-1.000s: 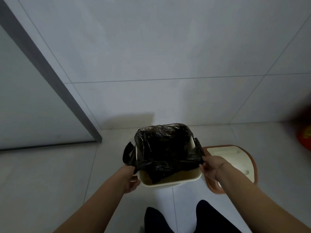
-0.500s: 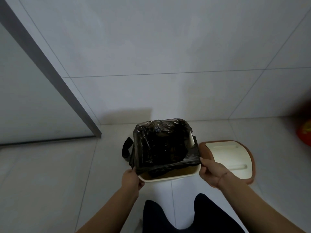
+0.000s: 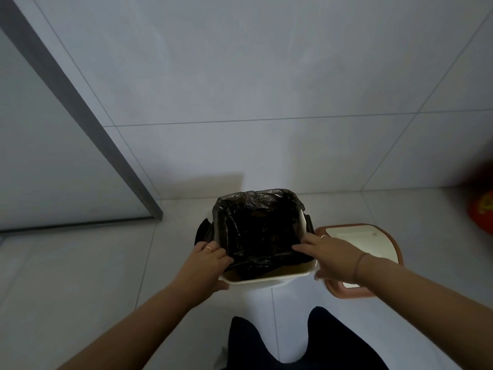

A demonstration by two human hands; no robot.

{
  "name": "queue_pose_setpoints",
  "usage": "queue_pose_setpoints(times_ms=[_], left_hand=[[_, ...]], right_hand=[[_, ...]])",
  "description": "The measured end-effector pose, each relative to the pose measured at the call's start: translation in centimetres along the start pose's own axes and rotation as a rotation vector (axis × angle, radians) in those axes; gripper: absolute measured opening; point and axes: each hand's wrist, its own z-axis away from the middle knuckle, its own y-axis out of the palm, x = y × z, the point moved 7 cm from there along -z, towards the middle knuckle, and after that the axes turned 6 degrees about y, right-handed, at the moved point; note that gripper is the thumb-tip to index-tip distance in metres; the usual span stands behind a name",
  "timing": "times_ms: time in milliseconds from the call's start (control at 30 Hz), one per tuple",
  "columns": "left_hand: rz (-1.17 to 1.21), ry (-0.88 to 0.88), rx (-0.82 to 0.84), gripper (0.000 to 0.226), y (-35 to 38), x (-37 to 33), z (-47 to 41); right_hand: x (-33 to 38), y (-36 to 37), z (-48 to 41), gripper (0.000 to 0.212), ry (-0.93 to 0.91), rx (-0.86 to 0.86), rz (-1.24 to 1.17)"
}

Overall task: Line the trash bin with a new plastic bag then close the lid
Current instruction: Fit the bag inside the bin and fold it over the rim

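The bin [image 3: 266, 281] stands on the tiled floor [image 3: 80, 276] in front of you, its far side near the wall [image 3: 266, 102]. The black bag [image 3: 258, 231] sits inside it, folded over the far rim and both side rims. The near rim is bare, and the plastic's edge stops short of it.

Your left hand [image 3: 208, 263] is at the near-left corner, with its fingers curled onto the bag's edge and the thumb tucked under the rim. Your right hand [image 3: 330, 256] is at the near-right corner, its fingers stretched almost flat and pressing on the plastic, the thumb apart below the rim outside.

A loose flap of the bag hangs outside the left wall of the bin. The lid [image 3: 373, 236] lies flat on the floor just beside the bin's right side, partly under your right wrist.

There is open floor to the left, up to the grey door frame [image 3: 80, 116]. To the right, beyond the lid, a blurred red thing [image 3: 482, 214] sits at the picture's edge. Your knees [image 3: 333, 343] are close to the near rim.
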Motion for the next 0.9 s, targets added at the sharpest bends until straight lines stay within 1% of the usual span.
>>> queue_pose_setpoints(times_ms=[67,133,233,300,367,400,467,533,600,700,767,800,867,900], left_hand=[[0.015,-0.016,-0.003,0.053,0.1,0.2,-0.3],[0.014,0.016,-0.044,0.046,-0.6,-0.3,-0.4],[0.013,0.088,-0.152,0.043,-1.8,-1.2,0.3],[0.032,0.086,-0.22,0.042,-1.9,-1.5,0.5],[0.008,0.061,-0.293,0.037,-1.8,-1.5,0.7],[0.012,0.036,-0.337,0.034,-1.8,-1.3,0.9],[0.035,-0.011,-0.447,0.029,-1.7,-1.1,1.2],[0.063,-0.043,-0.532,0.025,-1.0,-1.1,1.7],[0.06,-0.064,-0.598,0.02,-0.4,-1.2,2.1],[-0.015,-0.072,-0.703,0.012,0.2,-1.4,2.7],[-0.067,-0.128,-0.749,0.016,0.5,-1.2,3.1],[-0.081,-0.17,-0.758,0.017,0.7,-1.1,3.2],[-0.023,-0.248,-0.758,0.016,1.4,-0.9,3.3],[0.027,-0.29,-0.749,0.022,1.8,-0.9,3.4]], right_hand=[[-0.1,-0.1,0.2,0.067,0.021,-0.064,-0.067],[-0.1,-0.3,0.4,0.054,0.036,-0.123,-0.133],[0.4,-0.5,1.3,0.038,0.044,-0.164,-0.088],[0.7,-0.9,2.0,0.029,0.051,-0.205,-0.043],[1.2,-1.8,2.8,0.016,0.037,-0.329,-0.002],[1.4,-2.1,3.2,0.014,0.019,-0.415,-0.008],[1.4,-2.2,3.8,0.02,0.009,-0.555,-0.055],[1.2,-1.5,3.8,0.019,0.009,-0.629,-0.105],[1.0,-0.5,3.7,0.017,0.042,-0.665,-0.127],[0.6,0.8,3.5,0.019,0.126,-0.69,-0.123],[0.3,1.2,3.5,0.015,0.166,-0.758,-0.141],[0.2,1.5,3.6,0.02,0.18,-0.79,-0.156],[0.1,2.6,3.8,0.033,0.214,-0.795,-0.159],[0.1,3.2,3.9,0.03,0.241,-0.778,-0.161]])
